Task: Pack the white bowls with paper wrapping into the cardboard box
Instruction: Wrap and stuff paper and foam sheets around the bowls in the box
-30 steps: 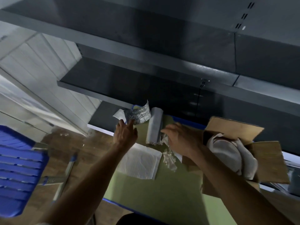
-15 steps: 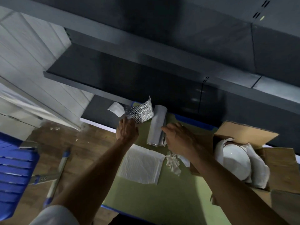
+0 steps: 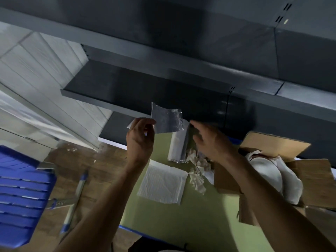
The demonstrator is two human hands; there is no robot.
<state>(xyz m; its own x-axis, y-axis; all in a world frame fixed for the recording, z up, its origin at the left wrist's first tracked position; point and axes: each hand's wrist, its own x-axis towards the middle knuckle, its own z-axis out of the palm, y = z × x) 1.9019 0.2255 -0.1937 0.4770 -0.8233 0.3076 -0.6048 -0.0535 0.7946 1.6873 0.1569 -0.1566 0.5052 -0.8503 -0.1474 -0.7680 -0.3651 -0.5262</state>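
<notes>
Nearest, under both forearms, a green table [image 3: 172, 224] with a blue edge. Out past the left elbow, down on the wooden floor, a blue crate [image 3: 20, 193]. Just below the left fingers, flat on the table, a folded white paper [image 3: 162, 182], square and quilted in look. Beneath the right palm, a wad of crumpled paper [image 3: 197, 174], just beside the folded paper's corner. Beyond the right wrist, on the little-finger side, an open cardboard box [image 3: 272, 144] with flaps spread wide. Inside it, a white bowl [image 3: 267, 171], tilted and nestled in white wrapping paper [image 3: 291, 180] bunched around its rim. Between the two hands and lower than the fingertips, a silver roll [image 3: 177, 148] lying on the table, its far end up near the right fingertips. Left hand [image 3: 140, 140] raised, thumb and fingers curled and pinching the left edge of a silver sheet [image 3: 167, 119], held upright above the roll. Right hand [image 3: 211, 144] raised beside it, fingers loosely bent, fingertips [image 3: 193, 123] right at the sheet's lower right corner. Pinching there or only touching: cannot tell. Farthest, beyond all the fingertips, a dark shelf [image 3: 145, 91], with more dark shelving above it.
</notes>
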